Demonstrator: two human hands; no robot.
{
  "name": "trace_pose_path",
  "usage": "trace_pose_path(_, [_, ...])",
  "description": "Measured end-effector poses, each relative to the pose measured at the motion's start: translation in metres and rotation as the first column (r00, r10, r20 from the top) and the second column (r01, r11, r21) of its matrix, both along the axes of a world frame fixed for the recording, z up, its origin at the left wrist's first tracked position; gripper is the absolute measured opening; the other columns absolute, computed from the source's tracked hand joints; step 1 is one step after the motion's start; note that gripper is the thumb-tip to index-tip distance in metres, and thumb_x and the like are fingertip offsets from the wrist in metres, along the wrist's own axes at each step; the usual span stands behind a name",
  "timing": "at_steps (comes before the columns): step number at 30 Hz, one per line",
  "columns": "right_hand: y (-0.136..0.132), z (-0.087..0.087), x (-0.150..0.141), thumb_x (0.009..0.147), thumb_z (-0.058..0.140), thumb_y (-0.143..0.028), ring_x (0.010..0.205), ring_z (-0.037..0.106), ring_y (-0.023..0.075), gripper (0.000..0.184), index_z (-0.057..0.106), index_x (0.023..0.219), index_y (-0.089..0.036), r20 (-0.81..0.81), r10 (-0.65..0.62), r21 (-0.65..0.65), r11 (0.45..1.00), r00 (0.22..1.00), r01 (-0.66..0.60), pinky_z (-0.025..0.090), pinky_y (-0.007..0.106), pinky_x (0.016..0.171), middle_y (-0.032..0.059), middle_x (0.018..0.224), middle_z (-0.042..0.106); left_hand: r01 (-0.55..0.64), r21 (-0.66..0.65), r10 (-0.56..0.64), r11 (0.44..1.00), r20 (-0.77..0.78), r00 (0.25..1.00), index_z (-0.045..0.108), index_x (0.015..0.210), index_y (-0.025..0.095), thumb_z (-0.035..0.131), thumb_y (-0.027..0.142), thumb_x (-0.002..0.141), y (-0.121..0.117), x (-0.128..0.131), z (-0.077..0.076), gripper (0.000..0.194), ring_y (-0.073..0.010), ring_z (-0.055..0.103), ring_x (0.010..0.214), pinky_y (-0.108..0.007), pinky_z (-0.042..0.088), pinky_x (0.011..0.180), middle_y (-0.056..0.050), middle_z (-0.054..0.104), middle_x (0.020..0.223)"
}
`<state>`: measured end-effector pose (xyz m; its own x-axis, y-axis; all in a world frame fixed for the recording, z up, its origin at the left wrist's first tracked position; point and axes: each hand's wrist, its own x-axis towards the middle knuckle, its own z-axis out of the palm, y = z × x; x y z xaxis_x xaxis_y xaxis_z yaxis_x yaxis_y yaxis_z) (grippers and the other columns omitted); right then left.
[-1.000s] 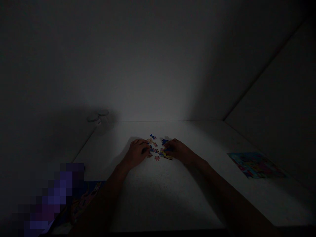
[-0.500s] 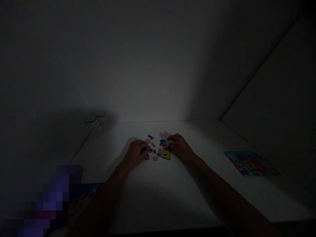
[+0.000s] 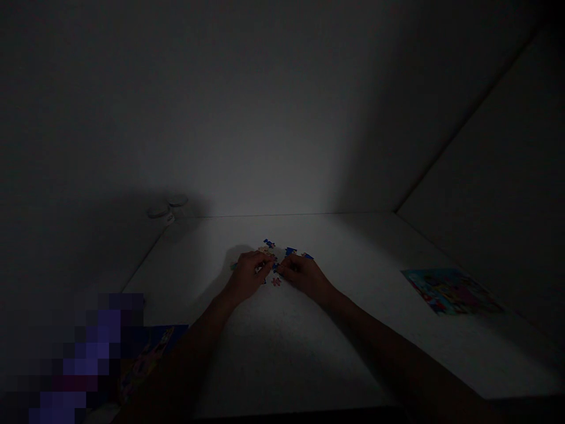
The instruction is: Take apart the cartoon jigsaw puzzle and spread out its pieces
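Loose jigsaw puzzle pieces lie in a small group on the white table, in dim light. My left hand is over the left side of the group, thumb and forefinger pinched together; what they hold is hidden. My right hand pinches a small blue puzzle piece close to the left fingertips. A pink puzzle piece lies just below the fingers. Behind them is a blue puzzle piece, and another dark blue puzzle piece sits beyond my right fingers. The yellow joined section is covered by my right hand.
A colourful picture sheet lies flat on the right of the white table. A blue printed sheet or box is at the lower left beside a pixelated area. Clear round objects stand at the back left, near the wall.
My right hand has moved left and slightly down, from beside the yellow section to meet my left fingertips. My left hand has moved slightly right, its fingers now pinched.
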<state>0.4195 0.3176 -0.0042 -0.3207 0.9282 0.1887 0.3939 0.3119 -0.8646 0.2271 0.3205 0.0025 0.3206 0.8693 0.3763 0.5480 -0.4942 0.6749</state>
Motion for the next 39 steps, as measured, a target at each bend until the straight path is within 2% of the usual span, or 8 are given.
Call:
trace_pose_path(6, [0.000, -0.002, -0.003, 0.084, 0.058, -0.046, 0.061, 0.050, 0.0133, 0.029, 0.058, 0.073, -0.018, -0.109, 0.009, -0.053, 0.998, 0.994, -0.014, 0.039, 0.025, 0.058, -0.0016, 0.065, 0.054, 0.009, -0.079, -0.003, 0.997, 0.088, 0.996, 0.068, 0.086, 0.021, 0.059, 0.032, 0.085, -0.004, 0.002, 0.002, 0.015, -0.0163, 0.061, 0.081, -0.032, 0.047, 0.083, -0.003, 0.069, 0.086])
trace_pose_path(12, [-0.001, 0.000, -0.002, 0.080, 0.062, -0.052, 0.061, 0.048, 0.0134, 0.033, 0.059, 0.073, -0.019, -0.153, 0.058, -0.047, 0.997, 0.986, -0.066, 0.038, 0.026, 0.057, -0.0009, 0.065, 0.054, 0.099, -0.274, -0.037, 0.957, 0.222, 0.974, 0.066, 0.083, 0.018, 0.051, 0.045, 0.086, -0.006, -0.001, 0.004, 0.031, -0.0123, 0.055, 0.061, -0.024, 0.047, 0.056, -0.001, 0.060, 0.069])
trace_pose_path(16, [-0.001, 0.003, -0.001, 0.078, 0.065, -0.051, 0.060, 0.045, 0.0126, 0.033, 0.060, 0.074, -0.019, -0.190, 0.085, -0.059, 0.993, 0.978, -0.098, 0.037, 0.026, 0.057, -0.0012, 0.064, 0.053, 0.143, -0.356, -0.032, 0.923, 0.299, 0.954, 0.063, 0.080, 0.016, 0.054, 0.052, 0.082, -0.006, -0.003, 0.006, 0.037, -0.0099, 0.051, 0.055, -0.022, 0.045, 0.050, 0.001, 0.056, 0.065])
trace_pose_path(22, [0.001, 0.002, -0.001, 0.079, 0.065, -0.049, 0.063, 0.049, 0.0137, 0.031, 0.061, 0.074, -0.019, -0.248, 0.081, -0.077, 0.992, 0.965, -0.103, 0.040, 0.027, 0.060, -0.0001, 0.067, 0.056, 0.145, -0.394, 0.004, 0.908, 0.354, 0.935, 0.060, 0.080, 0.016, 0.054, 0.060, 0.079, -0.006, -0.004, 0.007, 0.044, -0.0093, 0.050, 0.053, -0.023, 0.046, 0.050, 0.001, 0.056, 0.067])
trace_pose_path(28, [0.001, -0.006, -0.004, 0.079, 0.065, -0.038, 0.076, 0.060, 0.0165, 0.026, 0.065, 0.098, -0.020, -0.326, 0.070, -0.119, 0.986, 0.943, -0.114, 0.047, 0.030, 0.069, 0.0031, 0.084, 0.066, 0.113, -0.369, -0.011, 0.923, 0.267, 0.964, 0.063, 0.078, 0.016, 0.055, 0.049, 0.081, -0.008, -0.001, 0.006, 0.034, -0.0096, 0.051, 0.055, -0.022, 0.044, 0.052, 0.001, 0.056, 0.065])
trace_pose_path(34, [-0.008, 0.001, -0.002, 0.081, 0.058, -0.027, 0.069, 0.060, 0.0150, 0.011, 0.064, 0.086, -0.018, -0.077, 0.037, 0.042, 0.999, 0.996, -0.034, 0.046, 0.027, 0.064, 0.0020, 0.078, 0.066, 0.068, -0.327, -0.029, 0.943, 0.123, 0.992, 0.065, 0.081, 0.016, 0.051, 0.042, 0.084, -0.009, -0.015, 0.020, 0.030, -0.0116, 0.054, 0.064, -0.023, 0.044, 0.061, 0.000, 0.059, 0.070])
trace_pose_path(36, [-0.014, 0.006, -0.001, 0.081, 0.057, -0.020, 0.071, 0.060, 0.0151, 0.010, 0.066, 0.085, -0.018, 0.087, 0.123, 0.159, 0.978, 0.989, -0.136, 0.046, 0.026, 0.065, 0.0028, 0.080, 0.067, 0.071, -0.327, -0.057, 0.942, 0.053, 0.997, 0.065, 0.078, 0.016, 0.052, 0.042, 0.083, -0.009, -0.030, 0.028, 0.029, -0.0120, 0.054, 0.066, -0.023, 0.042, 0.064, 0.000, 0.060, 0.070])
trace_pose_path(39, [-0.024, 0.013, -0.002, 0.079, 0.057, -0.014, 0.078, 0.062, 0.0166, 0.015, 0.069, 0.087, -0.019, 0.326, 0.270, 0.270, 0.892, 0.906, -0.363, 0.046, 0.027, 0.070, 0.0042, 0.085, 0.068, 0.108, -0.374, -0.148, 0.921, -0.080, 0.986, 0.065, 0.069, 0.017, 0.055, 0.040, 0.079, -0.012, -0.049, 0.034, 0.027, -0.0119, 0.052, 0.062, -0.022, 0.037, 0.058, 0.002, 0.058, 0.063])
